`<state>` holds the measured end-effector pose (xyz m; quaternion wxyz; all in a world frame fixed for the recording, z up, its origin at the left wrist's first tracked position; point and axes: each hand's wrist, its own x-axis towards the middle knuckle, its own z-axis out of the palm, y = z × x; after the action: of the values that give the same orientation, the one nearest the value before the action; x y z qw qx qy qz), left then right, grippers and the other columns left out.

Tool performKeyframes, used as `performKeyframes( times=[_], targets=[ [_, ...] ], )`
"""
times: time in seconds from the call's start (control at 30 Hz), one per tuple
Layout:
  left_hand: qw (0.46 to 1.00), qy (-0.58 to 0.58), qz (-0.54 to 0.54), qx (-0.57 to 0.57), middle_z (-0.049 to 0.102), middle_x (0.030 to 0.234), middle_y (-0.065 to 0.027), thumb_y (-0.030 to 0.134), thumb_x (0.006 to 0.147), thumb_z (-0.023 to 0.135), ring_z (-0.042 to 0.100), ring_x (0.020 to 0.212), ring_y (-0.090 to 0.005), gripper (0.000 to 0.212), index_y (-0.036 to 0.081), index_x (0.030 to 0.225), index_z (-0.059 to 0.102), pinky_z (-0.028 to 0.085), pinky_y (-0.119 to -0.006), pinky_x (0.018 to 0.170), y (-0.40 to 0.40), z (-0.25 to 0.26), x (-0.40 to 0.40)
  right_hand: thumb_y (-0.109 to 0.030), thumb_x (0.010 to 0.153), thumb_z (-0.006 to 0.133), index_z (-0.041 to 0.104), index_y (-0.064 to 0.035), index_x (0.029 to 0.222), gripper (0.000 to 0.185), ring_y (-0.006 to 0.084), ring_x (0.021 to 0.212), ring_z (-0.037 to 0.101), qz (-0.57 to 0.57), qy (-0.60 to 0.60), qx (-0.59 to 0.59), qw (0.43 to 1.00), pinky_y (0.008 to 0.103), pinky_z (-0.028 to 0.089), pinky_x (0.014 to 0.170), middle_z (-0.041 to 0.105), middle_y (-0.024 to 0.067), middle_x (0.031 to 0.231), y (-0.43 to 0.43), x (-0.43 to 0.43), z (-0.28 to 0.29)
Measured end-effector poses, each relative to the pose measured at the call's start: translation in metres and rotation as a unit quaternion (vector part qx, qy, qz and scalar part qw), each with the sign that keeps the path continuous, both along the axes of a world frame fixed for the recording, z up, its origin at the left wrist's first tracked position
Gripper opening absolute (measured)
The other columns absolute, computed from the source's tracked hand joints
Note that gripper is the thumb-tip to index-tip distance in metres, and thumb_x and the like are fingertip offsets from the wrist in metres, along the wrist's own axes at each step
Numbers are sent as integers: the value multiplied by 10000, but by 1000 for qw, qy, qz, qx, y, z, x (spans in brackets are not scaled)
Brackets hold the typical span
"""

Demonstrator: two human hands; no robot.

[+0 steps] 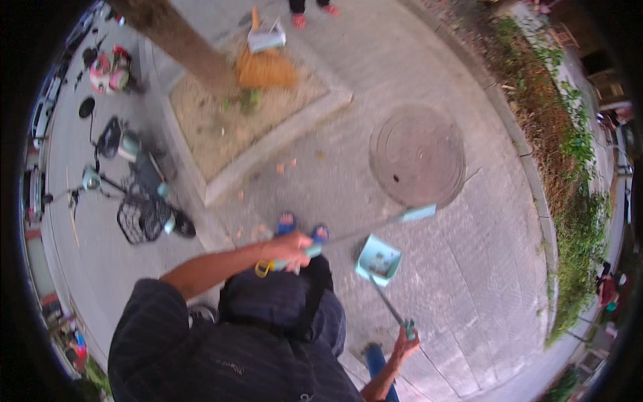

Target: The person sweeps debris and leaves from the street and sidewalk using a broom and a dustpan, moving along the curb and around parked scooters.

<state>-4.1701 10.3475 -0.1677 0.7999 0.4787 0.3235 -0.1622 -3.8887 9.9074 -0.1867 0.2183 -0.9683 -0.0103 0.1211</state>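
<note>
My left hand grips the handle of a broom, near a yellow hanging loop. The thin, blurred shaft runs right to the pale blue broom head, which lies by the edge of a round manhole cover. Lower right, my right hand is closed around the grip of a long-handled dustpan. Its pale blue pan faces upward on the pavement, with small bits of debris inside. The pan sits below the broom head, apart from it.
A tree trunk rises from a curbed soil bed, where a straw broom and a pale dustpan stand. Scooters are parked left. Another person's red shoes show at the top. A curb borders plants at right.
</note>
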Motion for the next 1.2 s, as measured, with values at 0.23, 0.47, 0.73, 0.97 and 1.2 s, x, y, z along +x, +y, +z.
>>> performKeyframes(
  times=[0.23, 0.47, 0.73, 0.97, 1.2],
  targets=[
    [806, -53, 354, -471, 503, 666, -25, 158, 928, 574, 484, 473, -93, 149, 54, 928, 468, 383, -271, 392, 24, -76, 53, -265, 743, 788, 713, 55, 958, 393, 168, 632, 601, 122, -1, 49, 991, 347, 487, 594, 701, 132, 751, 27, 13, 21],
    [674, -162, 526, -494, 511, 703, -16, 225, 958, 560, 500, 517, -85, 264, 0, 1081, 496, 369, -208, 403, 38, -147, -16, -198, 748, 794, 698, 58, 1013, 380, 203, 707, 645, 234, 22, 55, 971, 350, 517, 649, 711, 141, 825, 90, 31, 60],
    [681, -20, 630, -373, 507, 691, -20, 288, 1017, 445, 438, 458, -90, 287, 41, 1145, 514, 349, -220, 359, -117, -96, -213, -161, 778, 769, 690, 65, 1067, 375, 185, 722, 636, 329, -3, 31, 944, 341, 511, 649, 714, 145, 852, 155, 48, 60],
    [658, -1, 649, -383, 504, 738, -12, 296, 1003, 473, 422, 480, -74, 297, 115, 1237, 499, 370, -219, 410, -223, -48, -243, -159, 779, 771, 681, 79, 1072, 388, 228, 712, 656, 426, 7, 72, 902, 364, 521, 645, 715, 174, 856, 197, 68, 44],
    [620, -58, 658, -425, 504, 660, -17, 204, 935, 599, 442, 447, -101, 166, 67, 1018, 556, 374, -259, 392, -187, -100, -204, -136, 790, 752, 679, 70, 1093, 374, 210, 722, 649, 519, 18, 38, 854, 357, 520, 674, 716, 162, 872, 258, 34, 58]
  ],
)
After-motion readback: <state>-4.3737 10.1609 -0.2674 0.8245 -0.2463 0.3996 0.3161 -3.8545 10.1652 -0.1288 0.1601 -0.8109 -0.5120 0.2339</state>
